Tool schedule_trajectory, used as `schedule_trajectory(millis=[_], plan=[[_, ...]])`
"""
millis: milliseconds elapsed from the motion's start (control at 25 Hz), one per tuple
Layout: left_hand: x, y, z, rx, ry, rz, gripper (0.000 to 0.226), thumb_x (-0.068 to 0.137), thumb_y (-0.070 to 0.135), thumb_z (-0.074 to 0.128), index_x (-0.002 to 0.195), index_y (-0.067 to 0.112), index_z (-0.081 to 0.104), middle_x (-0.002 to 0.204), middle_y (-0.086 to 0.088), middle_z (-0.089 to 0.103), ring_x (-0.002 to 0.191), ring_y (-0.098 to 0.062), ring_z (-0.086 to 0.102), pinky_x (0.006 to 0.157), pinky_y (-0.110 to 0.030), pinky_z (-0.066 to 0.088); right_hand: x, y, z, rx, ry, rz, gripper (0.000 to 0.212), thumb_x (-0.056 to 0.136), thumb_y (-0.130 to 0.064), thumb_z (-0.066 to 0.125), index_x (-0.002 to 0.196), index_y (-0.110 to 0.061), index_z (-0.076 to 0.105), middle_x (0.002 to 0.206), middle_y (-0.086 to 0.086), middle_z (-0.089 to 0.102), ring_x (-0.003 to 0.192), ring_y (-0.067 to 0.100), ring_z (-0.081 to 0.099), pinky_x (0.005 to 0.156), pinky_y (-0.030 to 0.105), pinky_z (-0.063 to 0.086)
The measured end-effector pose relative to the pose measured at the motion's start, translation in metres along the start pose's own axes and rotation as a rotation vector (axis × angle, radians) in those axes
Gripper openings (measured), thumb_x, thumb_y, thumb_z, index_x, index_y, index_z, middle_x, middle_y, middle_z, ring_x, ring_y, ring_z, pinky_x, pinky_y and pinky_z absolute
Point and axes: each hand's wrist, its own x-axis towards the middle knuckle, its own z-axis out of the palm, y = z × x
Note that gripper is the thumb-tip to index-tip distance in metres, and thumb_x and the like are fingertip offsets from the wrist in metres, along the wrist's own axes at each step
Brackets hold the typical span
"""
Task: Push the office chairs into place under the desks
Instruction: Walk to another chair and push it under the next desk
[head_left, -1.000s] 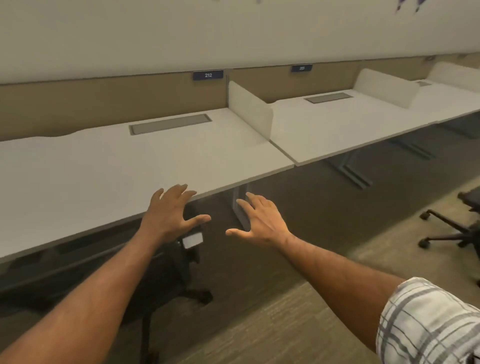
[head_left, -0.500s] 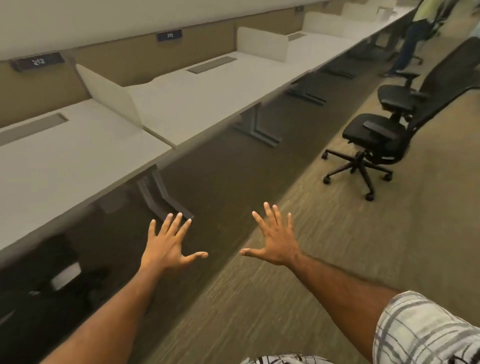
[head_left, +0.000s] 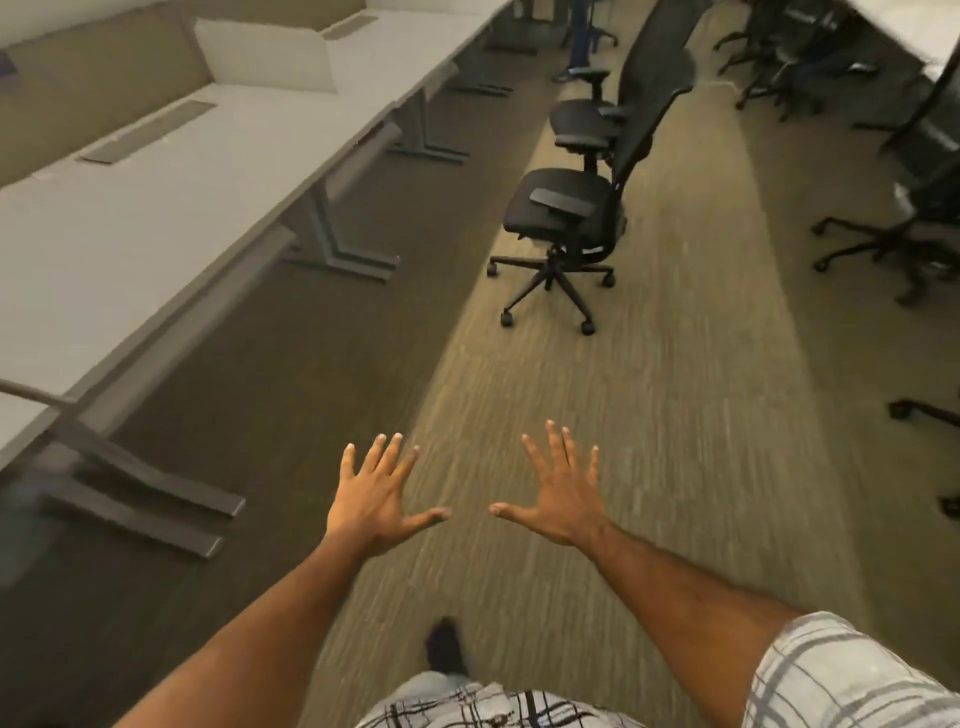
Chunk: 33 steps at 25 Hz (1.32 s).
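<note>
Black office chairs stand out in the aisle, away from the desks. The nearest chair (head_left: 563, 218) sits on its wheeled base on the carpet (head_left: 675, 415), its seat turned toward the white surface (head_left: 156, 197) on the left but well clear of that edge. A second chair (head_left: 584, 122) stands just behind it, farther up the aisle. More chairs (head_left: 893, 234) crowd the right side, partly cut off by the frame edge and blurred.

Both hands hang in the air over the carpet, touching nothing. The left hand (head_left: 371, 506) and the right hand (head_left: 563, 501) each have their fingers spread wide and flat, thumbs pointing toward each other, holding nothing.

Grey desk legs (head_left: 332, 244) with flat feet stand under the surface along the left, with dark open floor between them. A low white divider (head_left: 265, 57) separates two desks farther back. Between the hands and the nearest chair the carpet lies open. A dark shoe (head_left: 444, 649) shows below, above a plaid shirt (head_left: 841, 686).
</note>
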Motion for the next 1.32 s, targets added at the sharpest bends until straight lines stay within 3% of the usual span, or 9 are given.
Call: schedule_trajectory(millis=[200, 360, 440, 600, 880, 1200, 1320], plan=[[0.127, 0.027, -0.006, 0.02, -0.011, 0.201, 0.124, 0.069, 0.103, 0.005, 0.163, 0.024, 0.012, 0.172, -0.006, 0.007, 0.158, -0.024, -0.001, 0.123, -0.058, -0.009, 0.044, 0.072, -0.018, 0.011, 0.052, 0.206, 0.125, 0.072, -0.1, 0.033, 0.164, -0.027, -0.011, 0.168, 0.012, -0.028, 0.155, 0.031, -0.025, 0.122, 0.065, -0.011], [0.224, 0.046, -0.023, 0.02, -0.079, 0.345, 0.122, 0.07, 0.103, 0.008, 0.162, 0.024, 0.019, 0.169, -0.008, 0.022, 0.156, -0.026, 0.016, 0.124, -0.058, 0.006, 0.078, 0.112, -0.047, 0.046, 0.092, 0.394, 0.129, 0.067, -0.104, 0.023, 0.164, -0.026, -0.011, 0.169, 0.012, -0.026, 0.155, 0.03, -0.025, 0.122, 0.061, -0.014], [0.254, 0.055, -0.032, 0.025, -0.078, 0.374, 0.126, 0.066, 0.104, 0.003, 0.161, 0.024, 0.022, 0.166, -0.008, 0.028, 0.154, -0.027, 0.022, 0.124, -0.057, 0.012, 0.089, 0.123, -0.062, 0.049, 0.14, 0.401, 0.132, 0.063, -0.105, 0.016, 0.164, -0.025, -0.009, 0.169, 0.012, -0.024, 0.155, 0.03, -0.024, 0.122, 0.06, -0.015], [0.335, 0.093, -0.052, 0.02, -0.113, 0.486, 0.132, 0.061, 0.105, -0.003, 0.161, 0.024, 0.022, 0.166, -0.007, 0.029, 0.154, -0.026, 0.024, 0.125, -0.056, 0.014, 0.123, 0.165, -0.086, 0.123, 0.193, 0.522, 0.129, 0.067, -0.103, 0.024, 0.165, -0.024, -0.005, 0.17, 0.012, -0.021, 0.156, 0.029, -0.022, 0.123, 0.057, -0.015], [0.462, 0.186, -0.074, 0.076, -0.116, 0.559, 0.131, 0.062, 0.104, -0.002, 0.161, 0.022, 0.024, 0.166, -0.007, 0.03, 0.154, -0.026, 0.023, 0.126, -0.055, 0.014, 0.189, 0.279, -0.112, 0.19, 0.212, 0.589, 0.14, 0.053, -0.108, 0.007, 0.164, -0.023, -0.007, 0.17, 0.013, -0.02, 0.156, 0.03, -0.022, 0.122, 0.058, -0.014], [0.625, 0.29, -0.118, 0.116, -0.012, 0.524, 0.119, 0.072, 0.102, 0.008, 0.158, 0.022, 0.032, 0.162, -0.008, 0.037, 0.152, -0.028, 0.028, 0.123, -0.057, 0.021, 0.29, 0.432, -0.194, 0.185, 0.228, 0.536, 0.137, 0.057, -0.107, 0.009, 0.165, -0.024, -0.002, 0.171, 0.013, -0.015, 0.157, 0.03, -0.019, 0.122, 0.058, -0.014], [0.679, 0.34, -0.135, 0.093, -0.028, 0.529, 0.118, 0.073, 0.101, 0.01, 0.158, 0.022, 0.032, 0.163, -0.007, 0.036, 0.152, -0.028, 0.026, 0.123, -0.056, 0.022, 0.322, 0.483, -0.229, 0.159, 0.206, 0.531, 0.128, 0.069, -0.102, 0.025, 0.165, -0.023, -0.002, 0.171, 0.014, -0.015, 0.157, 0.031, -0.018, 0.124, 0.057, -0.012]])
